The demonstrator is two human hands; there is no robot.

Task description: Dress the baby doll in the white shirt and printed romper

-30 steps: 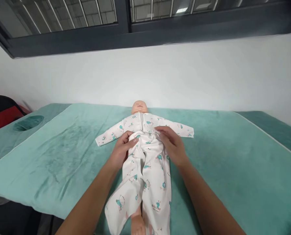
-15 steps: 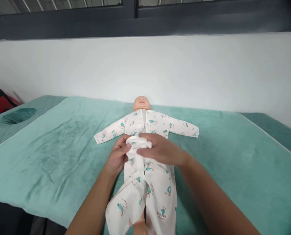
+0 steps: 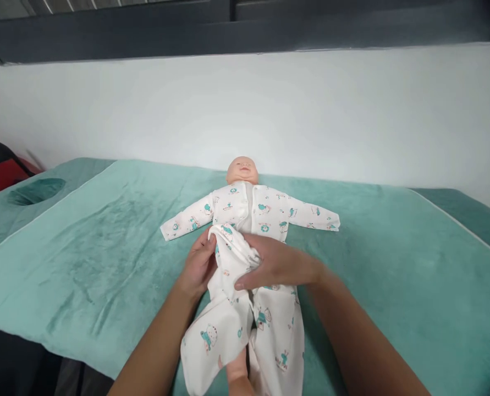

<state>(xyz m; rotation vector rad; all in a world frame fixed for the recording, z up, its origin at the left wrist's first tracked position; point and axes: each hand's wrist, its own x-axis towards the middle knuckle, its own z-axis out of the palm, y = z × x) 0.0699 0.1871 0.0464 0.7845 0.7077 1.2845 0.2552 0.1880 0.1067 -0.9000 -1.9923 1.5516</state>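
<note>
A baby doll lies on its back, head toward the wall and sleeved arms spread wide. It wears white baby pyjamas printed with small teal and orange figures. At the doll's waist, my left hand pinches the cloth edge on the left side, thumb on top. Across from it, my right hand grips the bunched, folded cloth, its thumb pointing left and its other fingers partly hidden by fabric. Below, the two trouser legs spread toward me, and a bare doll leg shows between them.
The doll rests on a massage-type bed with a teal plush cover, which has a face hole at its left end. Behind stand a white wall and a dark window frame. A red and black object is at far left.
The cloth at the waist has been turned over and bunched, so its printed side now shows. My right hand has shifted slightly down and right. The view has moved a little.
</note>
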